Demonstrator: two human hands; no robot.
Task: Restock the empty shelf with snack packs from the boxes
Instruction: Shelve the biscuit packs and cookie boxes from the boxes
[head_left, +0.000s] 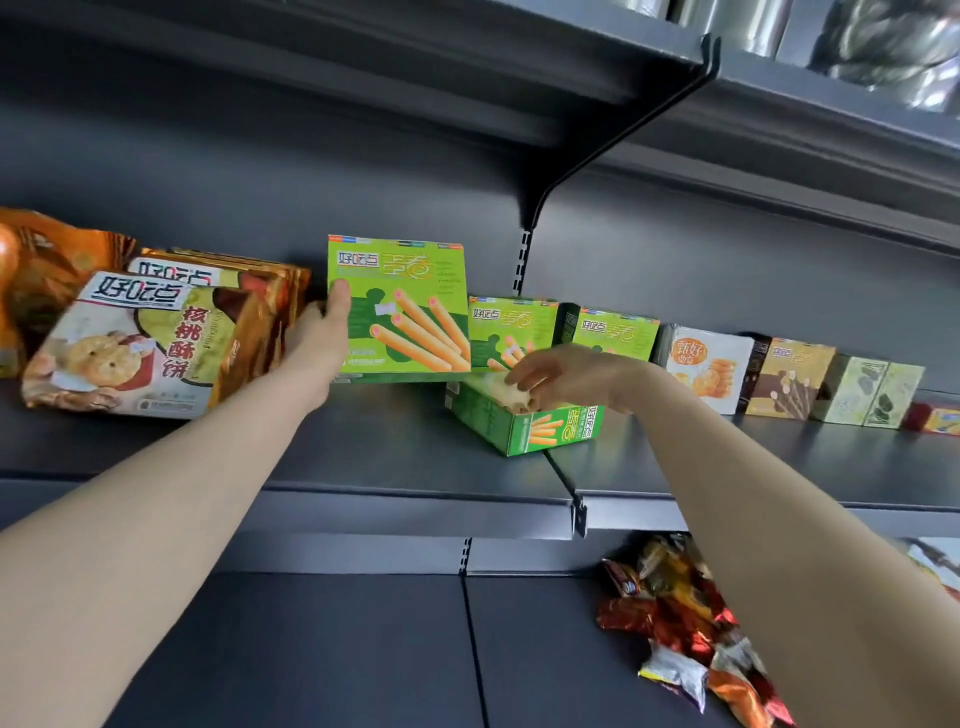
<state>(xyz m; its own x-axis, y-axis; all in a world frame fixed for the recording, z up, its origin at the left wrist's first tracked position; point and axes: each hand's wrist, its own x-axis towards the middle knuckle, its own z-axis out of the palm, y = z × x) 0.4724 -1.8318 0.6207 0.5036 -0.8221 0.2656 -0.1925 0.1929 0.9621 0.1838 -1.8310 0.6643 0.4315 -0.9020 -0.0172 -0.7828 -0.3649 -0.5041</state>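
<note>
A: Head view. Left side?

B: left hand (322, 332) is clamped on the upright green box (400, 306). Thumb is on the front face at its left edge, fingers hidden behind. The box's bottom edge is at the shelf (415, 467) deck, and it tilts slightly.

A: Right side?

B: right hand (561, 379) is over the flat green box (524, 431). That box lies on the deck just right of the upright one, near the seam between two shelf sections. The fingers bend down onto its top face. It's blurred there, so I cannot tell grip from plain touch.

A: Rest of the row?

B: A second green box (511, 327) and a third green box (615, 332) stand at the back, behind the right hand. Further right, side by side:
- an orange cookie pack (709, 364)
- a brown box (789, 379)
- pale leaf-print boxes (872, 395)

A: Left end?

B: The cookie bags (145, 348) lean in a stack, just beside the left hand.

A: Below?

B: A pile of foil-wrapped snacks (675, 623) sits on the lower level, under the right forearm.
</note>
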